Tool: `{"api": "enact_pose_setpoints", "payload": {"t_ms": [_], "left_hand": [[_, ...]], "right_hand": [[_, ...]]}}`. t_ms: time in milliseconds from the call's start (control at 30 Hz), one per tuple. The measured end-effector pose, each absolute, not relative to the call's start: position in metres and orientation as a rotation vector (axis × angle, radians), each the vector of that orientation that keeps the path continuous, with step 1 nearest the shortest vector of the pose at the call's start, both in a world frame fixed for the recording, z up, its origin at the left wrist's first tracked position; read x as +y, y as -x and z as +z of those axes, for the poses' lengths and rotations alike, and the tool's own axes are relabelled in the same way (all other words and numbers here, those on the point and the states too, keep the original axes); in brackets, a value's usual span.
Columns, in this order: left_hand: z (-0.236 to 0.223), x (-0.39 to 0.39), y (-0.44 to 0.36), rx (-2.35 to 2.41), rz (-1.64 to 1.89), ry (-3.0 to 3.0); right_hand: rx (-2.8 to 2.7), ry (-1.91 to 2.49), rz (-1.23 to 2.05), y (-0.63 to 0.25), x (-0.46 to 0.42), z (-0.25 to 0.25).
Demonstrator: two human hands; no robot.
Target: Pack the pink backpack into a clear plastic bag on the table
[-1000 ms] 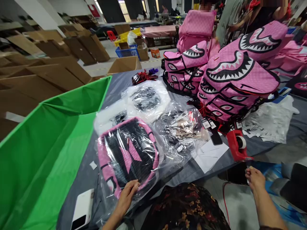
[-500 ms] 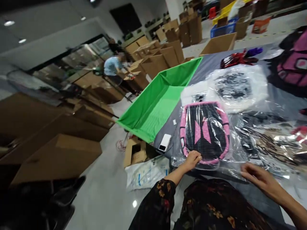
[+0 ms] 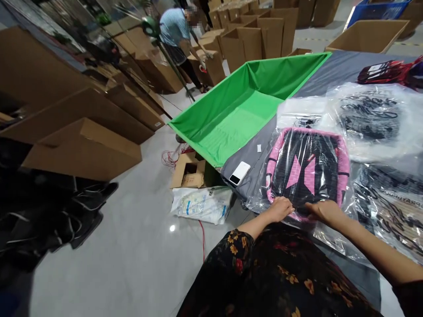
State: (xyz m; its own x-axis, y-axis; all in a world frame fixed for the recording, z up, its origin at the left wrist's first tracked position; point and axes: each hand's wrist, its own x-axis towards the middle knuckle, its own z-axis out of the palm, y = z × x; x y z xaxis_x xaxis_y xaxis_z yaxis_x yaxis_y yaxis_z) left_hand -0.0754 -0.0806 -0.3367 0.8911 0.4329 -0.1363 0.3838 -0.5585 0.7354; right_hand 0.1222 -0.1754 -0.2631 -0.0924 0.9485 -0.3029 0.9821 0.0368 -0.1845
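Note:
A clear plastic bag (image 3: 350,193) lies flat at the table's near edge, around a folded black-and-pink item (image 3: 309,167) with two pink shapes on its front. My left hand (image 3: 280,209) is closed on the bag's near edge, at the left. To its right, my right hand (image 3: 325,212) has its fingers pinched together on the same near edge. The two hands are a short gap apart. What lies under the fingertips is partly hidden.
A green fabric-lined bin (image 3: 244,110) adjoins the table at the left. A white phone (image 3: 240,173) sits at the table corner. More bagged goods (image 3: 373,119) cover the right side. Cardboard boxes (image 3: 86,147) stand at left; another person (image 3: 173,33) bends over boxes behind.
My right hand has moved left from the bag's loose right end to the near edge beside my left hand, and has closed. The view has tilted down and turned left.

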Motion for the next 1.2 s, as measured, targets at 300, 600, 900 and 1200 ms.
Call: {"api": "enact_pose_setpoints", "payload": {"t_ms": [300,600,900,1200], "left_hand": [[-0.333,-0.08,0.079,0.545,0.056,-2.281],[-0.318,-0.082,0.087,0.445,0.062,-2.303],[-0.305,-0.047,0.153,0.479,0.005,-2.421],[-0.323,-0.036,0.149,0.653,0.05,-2.35]], "right_hand": [[1.943,-2.192,-0.367,-0.145,-0.192,-0.234],[2.106,-2.111,-0.473,-0.1,-0.213,-0.264],[2.078,-2.112,-0.486,-0.106,-0.212,-0.269],[2.103,-2.207,-0.531,-0.105,-0.214,-0.274]]}}
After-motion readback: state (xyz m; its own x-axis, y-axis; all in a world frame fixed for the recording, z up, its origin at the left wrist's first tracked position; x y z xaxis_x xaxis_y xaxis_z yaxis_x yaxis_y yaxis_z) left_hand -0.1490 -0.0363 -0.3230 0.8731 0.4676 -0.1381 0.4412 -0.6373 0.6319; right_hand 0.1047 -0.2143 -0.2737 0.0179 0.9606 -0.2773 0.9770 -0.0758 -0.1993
